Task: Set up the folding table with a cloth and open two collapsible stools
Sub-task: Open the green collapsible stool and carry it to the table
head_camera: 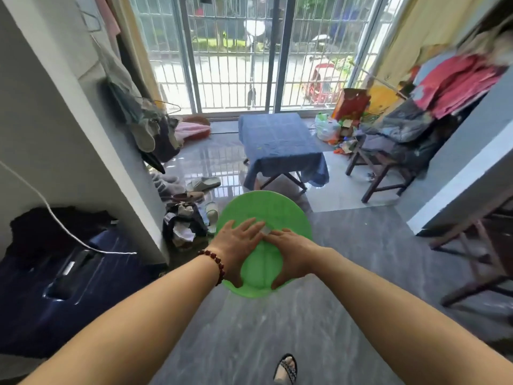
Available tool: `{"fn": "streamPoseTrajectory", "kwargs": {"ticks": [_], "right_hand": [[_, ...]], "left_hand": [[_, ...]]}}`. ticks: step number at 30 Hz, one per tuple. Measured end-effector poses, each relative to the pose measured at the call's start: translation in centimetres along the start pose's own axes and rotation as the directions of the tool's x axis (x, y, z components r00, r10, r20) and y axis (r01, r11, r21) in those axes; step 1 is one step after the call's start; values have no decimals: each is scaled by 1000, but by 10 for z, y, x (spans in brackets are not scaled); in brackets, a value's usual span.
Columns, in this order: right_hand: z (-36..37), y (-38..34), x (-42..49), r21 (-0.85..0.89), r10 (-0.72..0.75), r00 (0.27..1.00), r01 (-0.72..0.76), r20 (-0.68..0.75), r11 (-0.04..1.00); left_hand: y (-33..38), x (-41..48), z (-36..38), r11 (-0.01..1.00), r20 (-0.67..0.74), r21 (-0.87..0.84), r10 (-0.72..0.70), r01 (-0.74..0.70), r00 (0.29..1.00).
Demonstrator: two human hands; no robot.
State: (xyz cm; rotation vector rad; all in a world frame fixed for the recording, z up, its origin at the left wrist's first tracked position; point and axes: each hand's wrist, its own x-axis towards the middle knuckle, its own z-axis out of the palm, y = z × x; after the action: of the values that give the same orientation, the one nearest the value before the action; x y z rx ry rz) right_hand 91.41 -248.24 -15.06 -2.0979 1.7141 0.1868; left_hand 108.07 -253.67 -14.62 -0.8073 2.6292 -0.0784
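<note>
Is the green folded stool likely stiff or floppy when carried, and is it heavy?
Probably stiff: the green stool shows a flat round shape while the left hand and right hand hold only its near part. Likely light, since it juts out unsupported. The plastic may slip.

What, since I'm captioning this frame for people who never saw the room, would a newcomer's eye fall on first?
The bright green stool, collapsed to a flat disc, dominates the centre foreground, held between the left hand and the right hand. Beyond it, mid-room, stands the blue-clothed folding table, backlit by the barred glass doors behind.
</note>
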Motion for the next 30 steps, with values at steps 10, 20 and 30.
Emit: {"fn": "streamPoseTrajectory", "kwargs": {"ticks": [10,20,30], "right_hand": [[-67,150,54,33,45,998,-44,-39,998],[-114,246,145,53,86,996,-84,-23,995],[-168,340,259,58,157,988,-157,3,986]], "left_hand": [[-14,158,-72,999,-56,-27,20,-22,998],[-75,297,-86,998,-47,-40,44,-46,998],[-152,445,-109,995,-82,-12,97,-98,992]]}}
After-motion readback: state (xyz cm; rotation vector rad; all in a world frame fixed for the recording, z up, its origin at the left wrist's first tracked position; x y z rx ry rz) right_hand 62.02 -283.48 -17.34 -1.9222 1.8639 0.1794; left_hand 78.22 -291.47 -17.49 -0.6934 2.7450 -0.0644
